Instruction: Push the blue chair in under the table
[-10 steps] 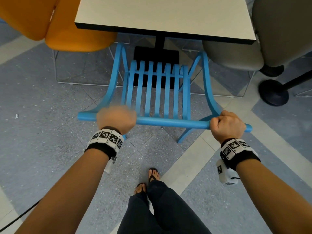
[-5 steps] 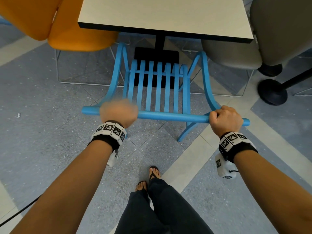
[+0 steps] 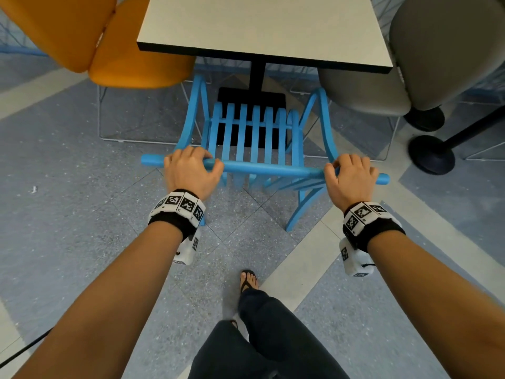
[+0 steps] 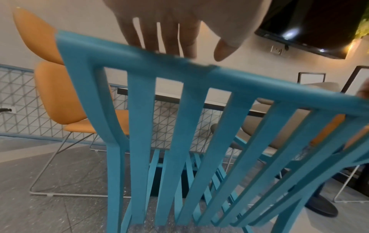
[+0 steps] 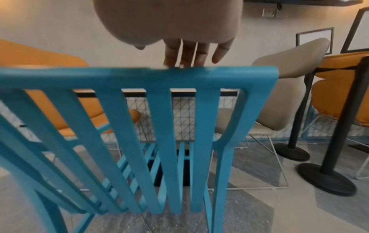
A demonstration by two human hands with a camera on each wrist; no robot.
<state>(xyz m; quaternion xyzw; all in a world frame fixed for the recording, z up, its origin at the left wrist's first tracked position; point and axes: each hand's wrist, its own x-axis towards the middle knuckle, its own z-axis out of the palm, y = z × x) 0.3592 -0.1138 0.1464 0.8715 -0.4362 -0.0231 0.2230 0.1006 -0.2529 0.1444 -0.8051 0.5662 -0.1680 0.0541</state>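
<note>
While the blue chair (image 3: 255, 132) stands with its front at the near edge of the desk (image 3: 259, 26), seat and back out from it, left hand (image 3: 191, 173) and right hand (image 3: 351, 179) rest on its top rail (image 3: 270, 168); each grip slack, fingers near straight across it.

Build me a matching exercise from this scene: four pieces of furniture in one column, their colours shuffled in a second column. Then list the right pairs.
Column one
1. slatted chair
2. padded chair on the left
3. padded chair on the right
4. table top

Column two
A. taupe grey
B. pale cream with a black edge
C. blue
D. orange

Pairs: 1-C, 2-D, 3-A, 4-B
</note>
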